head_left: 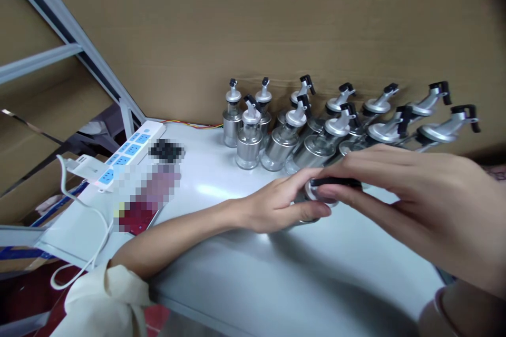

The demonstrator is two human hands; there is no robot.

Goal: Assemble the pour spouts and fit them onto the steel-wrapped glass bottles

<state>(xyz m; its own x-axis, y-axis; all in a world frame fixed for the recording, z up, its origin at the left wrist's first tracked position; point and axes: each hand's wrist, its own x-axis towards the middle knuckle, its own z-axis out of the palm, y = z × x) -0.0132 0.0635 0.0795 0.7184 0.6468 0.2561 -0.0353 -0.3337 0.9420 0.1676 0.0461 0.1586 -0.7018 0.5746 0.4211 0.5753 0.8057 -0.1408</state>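
Near the middle of the table, my left hand (269, 208) is closed around a small bottle (307, 220), which is mostly covered by my fingers. From the right, my right hand (430, 200) reaches over its top. The thumb and fingers of that hand pinch a black piece (336, 182) at the silvery top of the bottle. How this piece is joined to the bottle is hidden. Behind my hands stand several oil dispenser bottles (249, 142) of glass and silver metal, each with a pour spout and a black flip cap.
A cardboard wall (253, 26) rises behind the white table (221, 284). To the left lie a power strip (132, 152) with a plugged-in charger (85, 167), a white cable (103, 216) and a blurred-out phone (138, 218). Metal framing (75, 26) stands at the left edge.
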